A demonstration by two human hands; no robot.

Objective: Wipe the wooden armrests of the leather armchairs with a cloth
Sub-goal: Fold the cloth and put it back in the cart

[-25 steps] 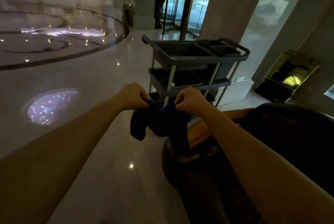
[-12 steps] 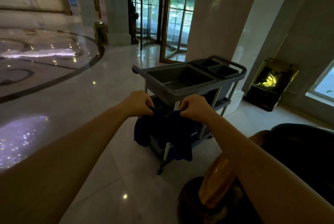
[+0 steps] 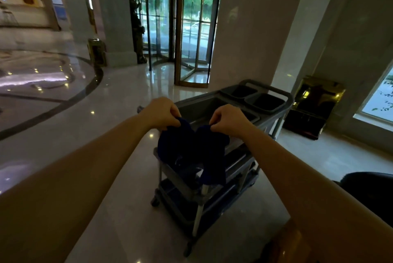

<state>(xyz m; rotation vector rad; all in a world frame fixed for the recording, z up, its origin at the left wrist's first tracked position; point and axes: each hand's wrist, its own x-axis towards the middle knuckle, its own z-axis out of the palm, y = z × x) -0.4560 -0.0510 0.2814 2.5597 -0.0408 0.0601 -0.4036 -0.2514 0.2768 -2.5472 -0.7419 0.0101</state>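
A dark blue cloth [image 3: 192,154] hangs between my two hands in front of me. My left hand [image 3: 162,113] pinches its left top edge and my right hand [image 3: 228,119] pinches its right top edge, both arms stretched forward. A dark leather armchair [image 3: 370,190] shows only at the right edge. Its wooden armrest [image 3: 287,245] pokes into the bottom right corner, below my right forearm and apart from the cloth.
A grey three-tier cleaning cart [image 3: 274,90] stands on the marble floor just beyond the cloth. Behind it rise a wide pillar [image 3: 255,24] and a revolving glass door [image 3: 191,29]. A gold bin [image 3: 314,105] stands by the right wall.
My view has risen and swung away from the armchair, which has slid to the bottom right edge. The cart looks closer. Both hands keep hold of the cloth.
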